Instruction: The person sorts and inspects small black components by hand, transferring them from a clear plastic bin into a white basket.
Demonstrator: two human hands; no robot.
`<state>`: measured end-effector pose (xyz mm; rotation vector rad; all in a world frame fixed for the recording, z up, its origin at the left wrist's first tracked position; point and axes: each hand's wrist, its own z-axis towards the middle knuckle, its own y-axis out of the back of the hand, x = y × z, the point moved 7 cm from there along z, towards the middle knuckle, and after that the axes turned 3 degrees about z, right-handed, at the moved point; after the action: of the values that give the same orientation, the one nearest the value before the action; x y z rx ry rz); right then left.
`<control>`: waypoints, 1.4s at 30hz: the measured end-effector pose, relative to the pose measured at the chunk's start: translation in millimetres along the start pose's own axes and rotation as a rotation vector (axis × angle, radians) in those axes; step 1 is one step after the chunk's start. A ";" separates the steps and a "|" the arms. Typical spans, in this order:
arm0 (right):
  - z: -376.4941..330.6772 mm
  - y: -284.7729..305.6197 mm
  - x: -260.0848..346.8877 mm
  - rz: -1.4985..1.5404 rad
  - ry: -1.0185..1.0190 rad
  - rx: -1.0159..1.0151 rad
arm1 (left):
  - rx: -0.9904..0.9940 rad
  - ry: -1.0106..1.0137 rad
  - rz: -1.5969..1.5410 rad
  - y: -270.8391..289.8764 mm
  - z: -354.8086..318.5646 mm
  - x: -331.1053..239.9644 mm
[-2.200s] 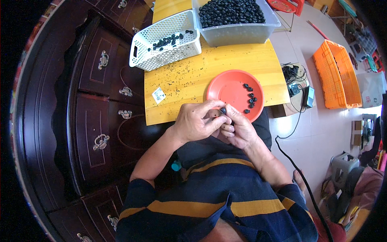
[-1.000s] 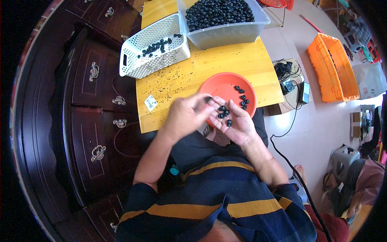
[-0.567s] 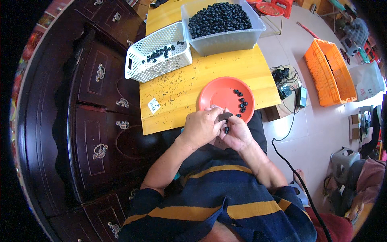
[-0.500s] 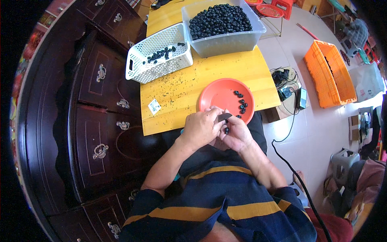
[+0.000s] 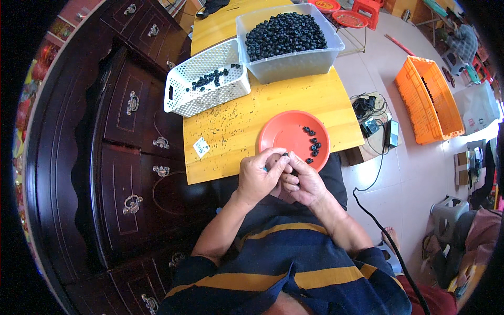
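My left hand (image 5: 258,176) is closed, its thumb and index finger pinched at a small black round part (image 5: 285,155). A bit of teal shows within this hand; what it belongs to is hidden. Touching it, my right hand (image 5: 306,184) has its thumb at the same spot and its other fingers curled round a dark piece (image 5: 294,172), mostly covered. The dark blade seen earlier cannot be made out. Both hands are over the near rim of a round red-orange bowl (image 5: 278,128), where several small black round parts (image 5: 314,140) lie along the right side.
On the yellow table (image 5: 231,136), strewn with black specks, stand a white perforated basket (image 5: 220,97) with some parts and a translucent bin (image 5: 294,68) heaped with them. A dark drawer cabinet (image 5: 126,173) rises at left. At right are an orange crate (image 5: 425,100) and a black cable (image 5: 375,220).
The dark blade between my hands has gone from sight. My left thumb and index finger have closed at a small black part, and my right fingers have curled in. The whole view has shifted slightly.
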<state>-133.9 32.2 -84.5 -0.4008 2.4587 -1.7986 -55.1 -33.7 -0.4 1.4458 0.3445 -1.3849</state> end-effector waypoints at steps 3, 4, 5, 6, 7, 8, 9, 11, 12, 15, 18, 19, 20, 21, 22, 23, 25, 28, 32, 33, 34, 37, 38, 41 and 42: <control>-2.7 -4.2 4.7 -0.060 0.040 0.002 | -0.031 -0.095 0.096 3.6 -1.9 -15.0; -3.1 -4.8 5.0 -0.062 0.040 0.002 | -0.052 -0.137 0.120 4.1 -1.9 -18.8; -3.3 -4.8 4.8 -0.069 0.038 -0.011 | -0.082 -0.195 0.142 4.2 -2.2 -19.0; -3.6 -4.5 4.5 -0.077 0.036 -0.024 | -0.085 -0.196 0.141 4.5 -2.0 -16.9; -3.5 -4.5 4.0 -0.079 0.035 -0.024 | -0.108 -0.284 0.187 6.2 -3.3 -22.0; -3.0 -3.1 3.0 -0.067 0.031 -0.028 | -0.130 -0.372 0.233 6.5 -5.2 -27.4; -2.8 -2.0 2.8 -0.055 0.027 -0.031 | -0.131 -0.371 0.231 5.3 -5.7 -27.9; -2.6 -3.2 4.3 -0.058 0.021 -0.006 | -0.130 -0.177 0.095 5.0 -4.6 -16.3; -2.7 -4.9 4.6 -0.060 0.015 0.020 | -0.132 -0.174 0.093 5.0 -5.2 -15.4; -5.1 -7.7 5.5 -0.071 0.032 0.026 | -0.128 -0.136 0.062 5.1 -6.8 -9.1; -4.9 -6.6 8.5 -0.077 0.045 0.009 | -0.100 -0.202 0.104 6.3 -3.6 -19.3; -4.8 -6.8 10.4 -0.098 0.070 0.024 | -0.057 -0.164 0.144 7.9 -1.4 -21.2; -4.4 -6.3 11.2 -0.098 0.064 0.022 | -0.018 -0.128 0.185 9.9 1.0 -19.7; -4.6 -7.6 13.5 -0.131 0.075 0.043 | 0.009 -0.138 0.216 11.7 2.0 -14.0; -5.0 -9.1 15.9 -0.164 0.087 0.064 | 0.007 -0.132 0.217 16.3 3.7 -13.5; -5.0 -9.3 17.2 -0.172 0.077 0.070 | 0.048 -0.160 0.252 17.1 5.8 -15.5; -5.3 -8.6 19.4 -0.174 0.076 0.075 | 0.144 -0.152 0.352 16.6 8.7 -11.9; -6.8 -16.5 17.3 -0.161 0.080 0.109 | 0.153 -0.228 0.369 17.0 11.6 -14.6; -6.9 -20.4 15.1 -0.132 0.062 0.186 | 0.189 -0.240 0.408 14.9 13.2 -23.1; -7.1 -20.0 15.6 -0.133 0.062 0.186 | 0.187 -0.271 0.423 13.5 13.0 -26.3; -7.6 -18.7 15.7 -0.136 0.048 0.177 | 0.185 -0.302 0.439 12.2 12.8 -28.9; -6.2 -14.8 15.6 -0.143 0.038 0.194 | 0.177 -0.336 0.476 11.9 13.2 -28.9; -6.1 -15.5 15.4 -0.147 0.043 0.219 | 0.176 -0.335 0.478 12.2 13.3 -27.6; -6.0 -16.4 16.3 -0.194 0.082 0.184 | 0.177 -0.370 0.480 11.8 12.7 -24.3; -6.2 -16.7 16.0 -0.193 0.082 0.185 | 0.190 -0.374 0.504 10.8 12.4 -21.9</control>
<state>-147.9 29.3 -65.3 -0.5781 2.3486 -2.1374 -59.8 -38.5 26.1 1.2707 -0.3785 -1.2511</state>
